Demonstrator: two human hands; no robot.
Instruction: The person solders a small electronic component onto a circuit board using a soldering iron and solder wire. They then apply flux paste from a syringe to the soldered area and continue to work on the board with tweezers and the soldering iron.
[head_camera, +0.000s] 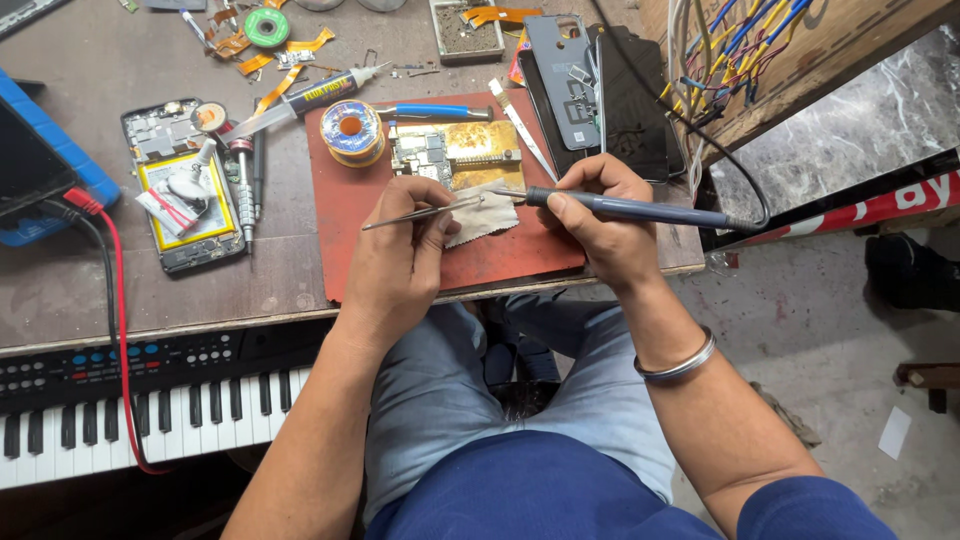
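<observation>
Here the left hand (395, 255) pinches tweezers (420, 212) while the right hand (600, 215) grips a soldering iron (630, 210) over a circuit board (455, 155) near the red mat's (500, 262) front edge.

1. my left hand (392, 262) is bare, with no ring, watch or glove on it.
2. my right hand (600, 225) is bare too, fingernails cut short.
3. a plain silver metal bangle (678, 365) circles my right wrist, smooth and thin.
4. both forearms are uncovered up to the elbows.
5. a dark blue sleeve (815, 508) shows at my right upper arm, matching the dark blue shirt (530, 490) over my belly.
6. i wear faded light blue jeans (440, 390), creased across the thighs.
</observation>
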